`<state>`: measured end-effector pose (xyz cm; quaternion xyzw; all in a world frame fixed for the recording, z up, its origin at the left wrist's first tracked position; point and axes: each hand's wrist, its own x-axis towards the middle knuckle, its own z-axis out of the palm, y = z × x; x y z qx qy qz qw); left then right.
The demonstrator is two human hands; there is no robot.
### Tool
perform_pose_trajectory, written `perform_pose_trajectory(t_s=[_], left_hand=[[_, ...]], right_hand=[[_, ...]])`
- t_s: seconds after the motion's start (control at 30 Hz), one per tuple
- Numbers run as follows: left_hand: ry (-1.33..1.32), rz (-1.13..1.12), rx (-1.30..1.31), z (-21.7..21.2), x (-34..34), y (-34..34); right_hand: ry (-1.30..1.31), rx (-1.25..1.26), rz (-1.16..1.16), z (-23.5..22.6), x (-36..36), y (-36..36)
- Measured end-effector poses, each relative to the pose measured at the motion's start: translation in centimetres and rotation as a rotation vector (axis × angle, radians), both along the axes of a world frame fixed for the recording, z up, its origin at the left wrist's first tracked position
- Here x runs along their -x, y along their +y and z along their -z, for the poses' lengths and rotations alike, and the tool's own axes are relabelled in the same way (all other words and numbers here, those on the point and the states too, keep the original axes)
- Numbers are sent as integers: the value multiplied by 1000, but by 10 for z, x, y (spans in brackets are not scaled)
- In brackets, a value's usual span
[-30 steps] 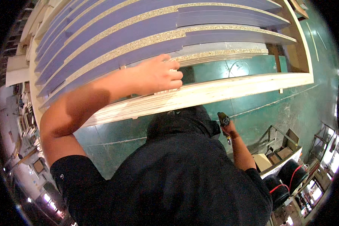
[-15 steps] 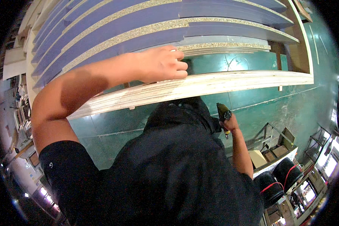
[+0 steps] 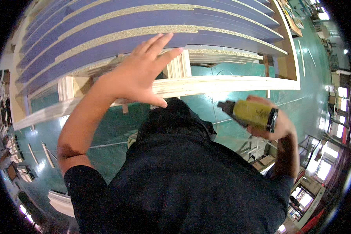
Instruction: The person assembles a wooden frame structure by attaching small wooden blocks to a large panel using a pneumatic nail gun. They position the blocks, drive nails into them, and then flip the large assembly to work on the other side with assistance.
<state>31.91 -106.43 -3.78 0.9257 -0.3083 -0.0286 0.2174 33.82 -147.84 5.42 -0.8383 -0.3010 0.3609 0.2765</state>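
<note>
My left hand [image 3: 138,78] is spread over the near rail [image 3: 230,83] of a large pale wooden frame, fingers apart and holding nothing. Whether its palm touches the rail cannot be made out. My right hand [image 3: 281,125] grips a cordless drill [image 3: 253,113] with a yellow-green and black body, slightly blurred by motion. The drill's black nose points left, on my side of the rail. Beyond the left fingertips stand several blue-purple panels [image 3: 160,39] with bare chipboard edges, in rows inside the frame. A layered wooden crosspiece [image 3: 178,67] meets the rail beside that hand.
A green floor [image 3: 238,71] shows through the frame and around it. Another wooden crosspiece [image 3: 66,89] sits at the frame's left. Loose wood strips [image 3: 47,156] lie on the floor at left. Metal racks and boxes [image 3: 261,158] stand behind my right arm.
My left hand has gone from curled over the rail to spread open, farther left. My right hand has brought the drill up from beside my body toward the rail. The view has shifted.
</note>
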Motion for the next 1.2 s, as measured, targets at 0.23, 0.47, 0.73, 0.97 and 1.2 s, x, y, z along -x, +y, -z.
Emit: perform_pose_trajectory(t_s=[0.23, 0.47, 0.73, 0.97, 1.2], left_hand=[[148, -155, -76, 58, 15, -13], [111, -197, 68, 71, 20, -15], [98, -230, 105, 76, 20, -15], [107, -228, 92, 67, 18, -14], [111, -190, 124, 76, 17, -10]], right_hand=[[-174, -12, -406, 2, -63, 115], [39, 298, -377, 23, -78, 163], [40, 466, -339, 20, -82, 181], [44, 397, -335, 21, -87, 164], [-56, 274, -399, 23, -90, 142]])
